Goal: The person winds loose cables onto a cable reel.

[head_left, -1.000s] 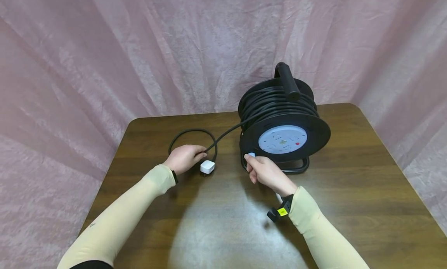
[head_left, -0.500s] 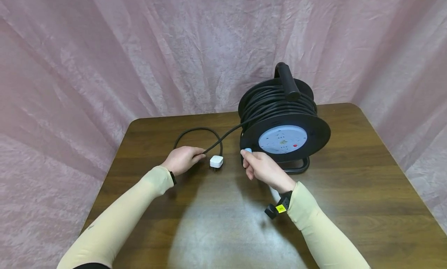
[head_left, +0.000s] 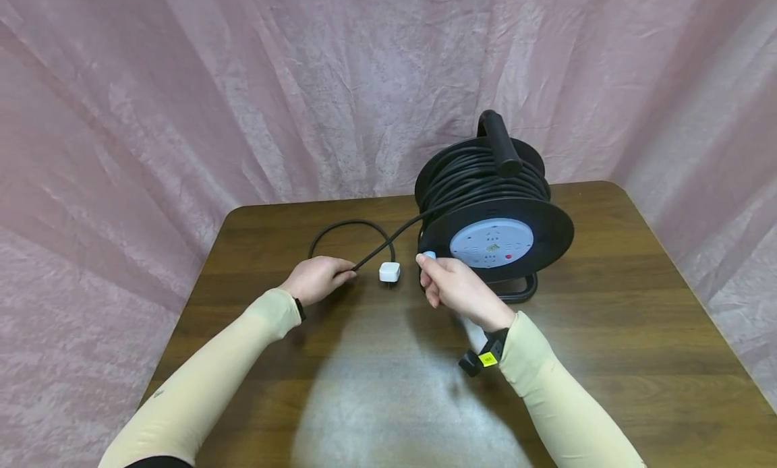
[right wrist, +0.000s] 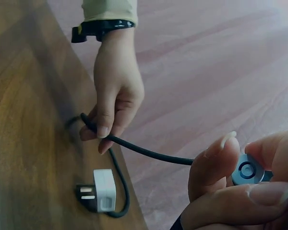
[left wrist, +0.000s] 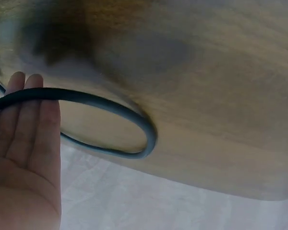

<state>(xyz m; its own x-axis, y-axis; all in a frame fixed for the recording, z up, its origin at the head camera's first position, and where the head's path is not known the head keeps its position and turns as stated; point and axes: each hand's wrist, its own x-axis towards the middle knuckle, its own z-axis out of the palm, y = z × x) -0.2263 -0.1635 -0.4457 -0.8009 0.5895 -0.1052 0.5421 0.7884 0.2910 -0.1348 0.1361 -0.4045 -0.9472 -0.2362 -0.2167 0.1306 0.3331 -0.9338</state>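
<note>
A black cable reel (head_left: 549, 232) stands on its tube frame at the right, wound with black cable (head_left: 400, 229). My right hand (head_left: 461, 289) pinches the pale blue knob (right wrist: 247, 168) near the rim of the reel's front disc. Left of the reel, my left hand (head_left: 315, 279) holds the cable's free run between thumb and fingers; in the left wrist view it crosses the fingers, which are nearly straight. Past this hand the cable curves in a loop to a white plug (head_left: 389, 272), whose metal pins show in the right wrist view.
The wooden table (head_left: 625, 306) has a pink curtain (head_left: 340, 90) behind it. On top of the reel is a black carrying handle (head_left: 500, 144). A light blue socket panel (head_left: 470, 242) with a red button fills the disc's middle.
My right hand and the knob have moved up and slightly left, and the disc has turned clockwise. The plug and cable loop have shifted right and away from me. My left hand has stayed almost still.
</note>
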